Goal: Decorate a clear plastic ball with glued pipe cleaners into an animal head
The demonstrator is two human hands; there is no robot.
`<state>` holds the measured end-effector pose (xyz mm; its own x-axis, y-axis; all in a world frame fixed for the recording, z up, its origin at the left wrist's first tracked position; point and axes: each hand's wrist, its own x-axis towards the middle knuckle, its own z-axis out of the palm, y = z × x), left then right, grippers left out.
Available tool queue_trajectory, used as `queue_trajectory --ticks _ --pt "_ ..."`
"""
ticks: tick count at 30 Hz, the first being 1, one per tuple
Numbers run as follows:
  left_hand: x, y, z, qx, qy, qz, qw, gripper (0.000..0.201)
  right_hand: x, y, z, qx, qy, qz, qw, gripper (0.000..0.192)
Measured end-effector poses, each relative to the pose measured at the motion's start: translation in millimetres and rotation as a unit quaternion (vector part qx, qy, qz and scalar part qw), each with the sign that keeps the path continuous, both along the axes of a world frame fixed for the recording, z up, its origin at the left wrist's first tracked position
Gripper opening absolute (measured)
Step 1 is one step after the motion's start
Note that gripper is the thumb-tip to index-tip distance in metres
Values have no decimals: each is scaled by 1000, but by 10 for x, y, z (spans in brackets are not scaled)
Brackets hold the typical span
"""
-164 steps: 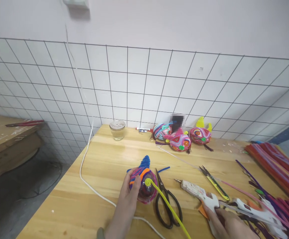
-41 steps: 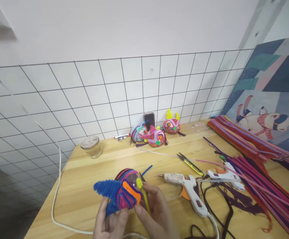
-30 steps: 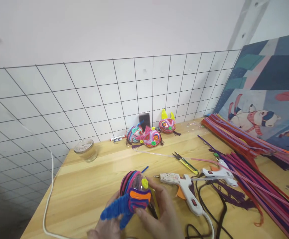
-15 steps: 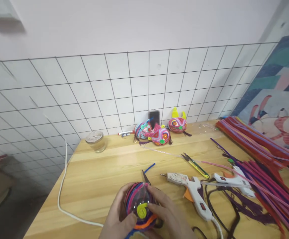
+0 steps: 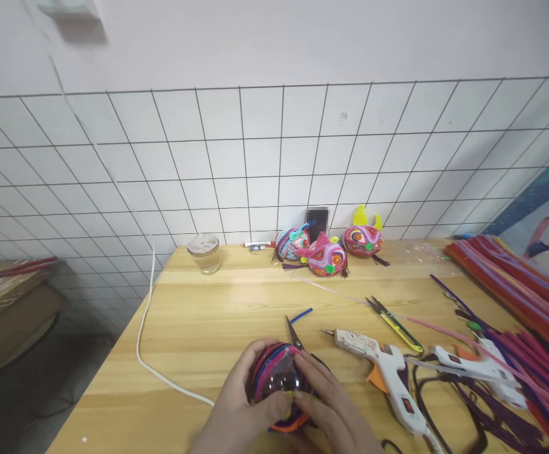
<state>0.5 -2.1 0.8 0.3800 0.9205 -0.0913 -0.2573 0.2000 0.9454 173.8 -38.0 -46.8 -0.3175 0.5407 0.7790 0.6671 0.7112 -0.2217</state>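
Note:
Between my two hands is a clear plastic ball point(image 5: 278, 373), its sides wrapped in blue, purple, pink and orange fuzzy strips. My left hand point(image 5: 250, 403) grips it from the left, thumb pressed on the front. From the right, my right hand point(image 5: 328, 400) holds the same ball, fingertips near that thumb. Most of a yellow coil point(image 5: 287, 403) on the ball's front is covered by my thumb and fingers. Just behind the ball lie dark-bladed scissors point(image 5: 295, 333), partly hidden, with a short blue strip point(image 5: 301, 315) beside them.
To the right lie two white glue guns point(image 5: 382, 359) point(image 5: 479, 369), yellow thread snips point(image 5: 394, 323) and bundles of pipe cleaners point(image 5: 515, 277). Finished decorated balls point(image 5: 327, 257) stand by the wall. A glass jar point(image 5: 205, 255) is at the back left; a white cord point(image 5: 161, 375) crosses the left side.
The view has turned left, so the table things appear further right. My left thumb and right fingers have moved over the yellow coil, now mostly covered.

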Motion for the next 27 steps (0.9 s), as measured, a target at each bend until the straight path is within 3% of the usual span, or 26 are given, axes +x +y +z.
queue_trajectory --ticks 4,7,16,27 --pt "-27 27 -48 11 -11 -6 1000 60 -10 24 49 -6 3 1 1000 22" --pt "-60 29 -39 -27 -11 -11 1000 67 5 25 77 -9 0 1 1000 23" --pt "-74 -15 24 -41 -103 -82 990 57 19 24 281 7 -46 -2 999 20" --pt "-35 -4 -40 -32 -87 -42 995 60 57 7 279 22 -68 -43 996 21"
